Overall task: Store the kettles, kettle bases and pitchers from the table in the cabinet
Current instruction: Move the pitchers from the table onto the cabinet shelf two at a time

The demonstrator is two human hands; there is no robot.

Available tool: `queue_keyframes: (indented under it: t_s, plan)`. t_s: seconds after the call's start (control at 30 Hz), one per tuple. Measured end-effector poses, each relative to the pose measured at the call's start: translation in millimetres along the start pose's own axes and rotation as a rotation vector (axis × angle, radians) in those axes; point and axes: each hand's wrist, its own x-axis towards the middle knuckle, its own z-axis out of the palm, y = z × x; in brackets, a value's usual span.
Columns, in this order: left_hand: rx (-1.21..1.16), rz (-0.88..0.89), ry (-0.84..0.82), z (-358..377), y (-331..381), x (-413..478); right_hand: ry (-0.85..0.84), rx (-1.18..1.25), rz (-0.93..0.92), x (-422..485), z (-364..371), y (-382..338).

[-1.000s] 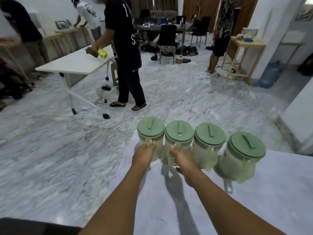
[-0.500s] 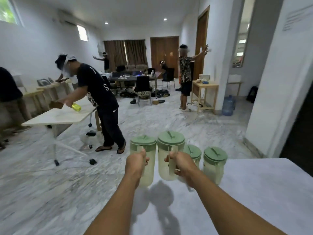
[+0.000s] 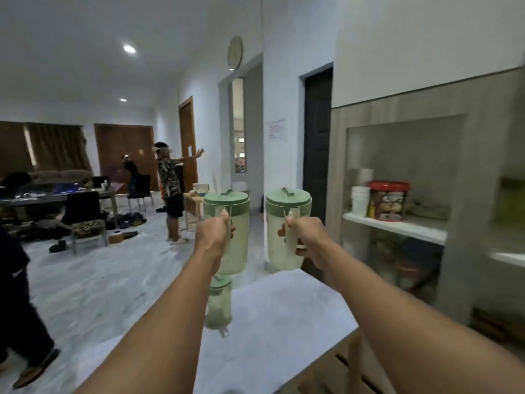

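I hold two pale green pitchers with green lids upright in the air above the white table [image 3: 284, 314]. My left hand [image 3: 214, 237] grips the handle of the left pitcher [image 3: 237, 245]. My right hand [image 3: 308, 240] grips the handle of the right pitcher [image 3: 284, 251]. A third green pitcher [image 3: 218, 304] stands on the table below my left hand, partly hidden by my forearm. The open cabinet [image 3: 397, 166] with a white shelf [image 3: 397, 227] is to the right, beyond my right hand.
The cabinet shelf holds stacked white cups [image 3: 360, 200] and a red-lidded tub [image 3: 387, 200]. A dark doorway [image 3: 316, 155] lies left of the cabinet. A person in a patterned shirt [image 3: 170, 194] stands on the marble floor; another person's dark leg [image 3: 17, 308] is at left.
Both hands have lifted the two pitchers off the table and higher. My view has swung right, bringing the cabinet into sight; the hands have moved apart.
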Motion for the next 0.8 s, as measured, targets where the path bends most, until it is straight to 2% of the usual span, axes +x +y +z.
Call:
queue_keyframes:
  t_s: [0.33, 0.47, 0.63, 0.8]
  plan:
    - [-0.116, -0.041, -0.552, 264.6, 10.3, -101.5, 0.549, -0.035, 0.014, -55.7, -269.4, -9.7]
    - [-0.131, -0.071, -0.733, 377.3, 12.5, -153.6, 0.714, -0.037, 0.047, -82.0, -376.3, -3.4]
    - [-0.180, -0.054, -0.904, 518.9, 12.2, -215.0, 0.891, -0.079, 0.032, -97.4, -509.8, 2.0]
    - [-0.209, -0.114, -0.956, 633.3, 9.6, -248.5, 0.965, -0.071, 0.037, -84.9, -621.1, 4.5]
